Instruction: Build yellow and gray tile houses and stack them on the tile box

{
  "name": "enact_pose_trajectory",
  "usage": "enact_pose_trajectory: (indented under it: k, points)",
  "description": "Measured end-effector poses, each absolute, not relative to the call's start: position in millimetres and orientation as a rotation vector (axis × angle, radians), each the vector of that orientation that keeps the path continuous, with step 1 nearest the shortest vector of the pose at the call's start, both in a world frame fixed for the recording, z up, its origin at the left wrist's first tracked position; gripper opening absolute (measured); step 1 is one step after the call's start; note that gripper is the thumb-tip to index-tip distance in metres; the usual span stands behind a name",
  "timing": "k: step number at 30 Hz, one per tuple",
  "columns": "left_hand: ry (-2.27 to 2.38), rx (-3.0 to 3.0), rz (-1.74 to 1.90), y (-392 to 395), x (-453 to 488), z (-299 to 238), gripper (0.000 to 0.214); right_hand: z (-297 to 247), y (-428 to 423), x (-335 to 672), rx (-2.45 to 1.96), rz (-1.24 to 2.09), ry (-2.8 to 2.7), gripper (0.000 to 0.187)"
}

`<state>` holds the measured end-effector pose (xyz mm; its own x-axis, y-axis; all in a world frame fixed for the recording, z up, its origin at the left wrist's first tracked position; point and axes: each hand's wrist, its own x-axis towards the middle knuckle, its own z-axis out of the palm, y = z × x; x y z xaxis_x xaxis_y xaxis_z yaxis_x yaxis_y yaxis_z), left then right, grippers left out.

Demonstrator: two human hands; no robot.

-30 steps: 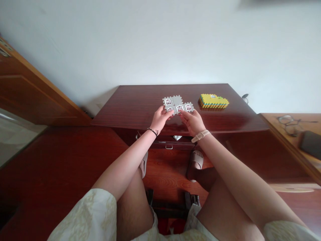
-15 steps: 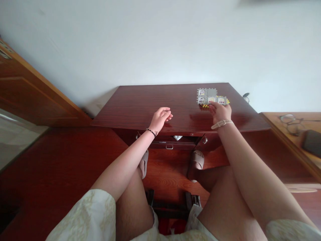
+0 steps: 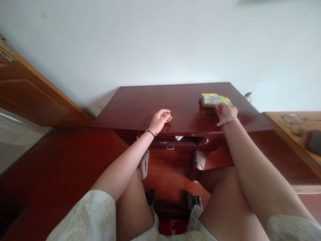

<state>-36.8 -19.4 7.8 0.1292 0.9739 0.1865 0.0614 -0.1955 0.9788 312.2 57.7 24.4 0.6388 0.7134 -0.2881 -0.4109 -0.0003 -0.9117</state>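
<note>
My right hand [image 3: 226,111], with a pale watch strap at its wrist, is at the right side of the dark red desk. Its fingers pinch the near edge of a grey foam puzzle panel [image 3: 210,100] with notched edges and white windows. The panel lies low over a stack of yellow notched pieces [image 3: 225,99], and my fingers hide part of it. My left hand [image 3: 160,120] wears a dark bracelet and hovers over the desk's near middle. Its fingers are loosely bent and apart, holding nothing.
The desk [image 3: 150,100] stands against a pale wall. Below its top are a shelf opening and a drawer handle [image 3: 170,147]. On the right, glasses [image 3: 292,118] and a dark object [image 3: 314,142] lie on a wooden surface. A wooden door [image 3: 32,90] stands at left.
The grey panel, tilted up facing me before, has come down flat over the yellow pieces. My right hand moved slightly right and nearer with it. My left hand has barely moved.
</note>
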Motion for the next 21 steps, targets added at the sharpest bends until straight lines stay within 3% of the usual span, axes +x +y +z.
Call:
enact_pose_trajectory:
  k: [8, 17, 21]
  points:
    - [1.085, 1.451, 1.217, -18.8, -37.0, 6.4, 0.017, 18.6, 65.3, 319.2, -1.322, 0.839, -0.307, 0.035]
    - [1.079, 1.436, 1.211, -18.6, -38.4, 4.9, 0.017, 24.2, 63.1, 319.2, -1.284, 0.816, -0.319, 0.056]
    - [1.093, 1.435, 1.202, -19.0, -37.7, 5.1, 0.016, 26.9, 59.8, 315.6, -1.262, 0.898, -0.257, 0.053]
